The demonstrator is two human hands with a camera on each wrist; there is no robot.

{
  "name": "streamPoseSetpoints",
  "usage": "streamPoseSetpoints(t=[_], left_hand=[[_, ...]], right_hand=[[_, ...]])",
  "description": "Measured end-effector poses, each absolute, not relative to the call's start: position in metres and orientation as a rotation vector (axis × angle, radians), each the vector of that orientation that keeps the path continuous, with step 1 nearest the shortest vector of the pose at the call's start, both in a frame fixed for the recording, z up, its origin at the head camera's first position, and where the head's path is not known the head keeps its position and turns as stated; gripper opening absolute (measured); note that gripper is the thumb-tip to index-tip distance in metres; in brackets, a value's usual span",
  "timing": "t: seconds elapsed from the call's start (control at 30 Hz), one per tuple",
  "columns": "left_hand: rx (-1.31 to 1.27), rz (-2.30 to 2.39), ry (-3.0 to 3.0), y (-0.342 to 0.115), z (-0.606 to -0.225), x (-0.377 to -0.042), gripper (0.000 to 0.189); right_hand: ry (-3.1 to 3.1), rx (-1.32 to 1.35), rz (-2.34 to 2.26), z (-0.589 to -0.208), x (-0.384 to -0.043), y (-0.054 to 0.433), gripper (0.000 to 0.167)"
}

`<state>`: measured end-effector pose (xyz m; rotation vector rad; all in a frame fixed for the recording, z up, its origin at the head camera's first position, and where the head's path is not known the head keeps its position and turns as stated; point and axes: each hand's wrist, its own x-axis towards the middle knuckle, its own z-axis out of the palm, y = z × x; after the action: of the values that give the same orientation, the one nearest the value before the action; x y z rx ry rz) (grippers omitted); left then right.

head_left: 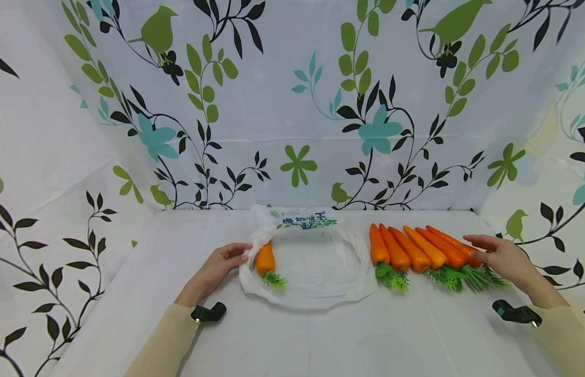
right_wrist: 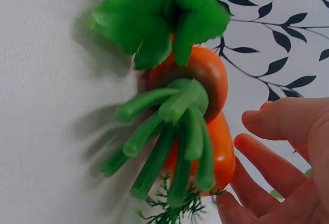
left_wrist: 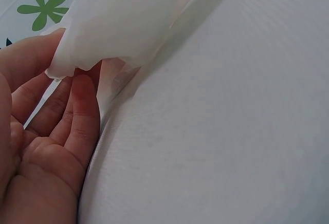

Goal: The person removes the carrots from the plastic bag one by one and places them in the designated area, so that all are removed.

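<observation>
A white plastic bag [head_left: 316,293] with printed lettering lies on the table with its mouth wide. One orange carrot [head_left: 265,259] with a leafy green top is inside its left part. My left hand [head_left: 223,269] pinches the left edge of the bag; the left wrist view shows thin film [left_wrist: 123,23] between thumb and fingers. At the right end of a row of carrots, my right hand [head_left: 506,264] reaches over the outermost carrot [head_left: 454,244]. Its fingers [right_wrist: 267,157] are spread and relaxed, right beside that carrot's orange side [right_wrist: 222,152] in the right wrist view.
Several orange carrots [head_left: 398,248] lie side by side right of the bag, green tops [head_left: 391,277] toward me. Behind the white table [head_left: 320,345] hangs a cloth [head_left: 283,104] printed with leaves and birds.
</observation>
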<state>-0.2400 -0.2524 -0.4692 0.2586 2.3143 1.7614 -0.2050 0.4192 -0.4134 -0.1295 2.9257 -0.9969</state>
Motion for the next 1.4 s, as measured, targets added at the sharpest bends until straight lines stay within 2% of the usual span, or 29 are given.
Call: streamPoseSetpoints(t=[0.47, 1.4], left_hand=[[0.264, 1.744, 2.33, -0.253, -0.47, -0.24, 0.047], [0.264, 1.757, 2.323, -0.251, -0.468, -0.239, 0.047]], right_hand=[[3.034, -0.304, -0.909, -0.399, -0.203, 0.373, 0.04], [3.018, -0.761, -1.022, -0.396, -0.19, 0.237, 0.034]])
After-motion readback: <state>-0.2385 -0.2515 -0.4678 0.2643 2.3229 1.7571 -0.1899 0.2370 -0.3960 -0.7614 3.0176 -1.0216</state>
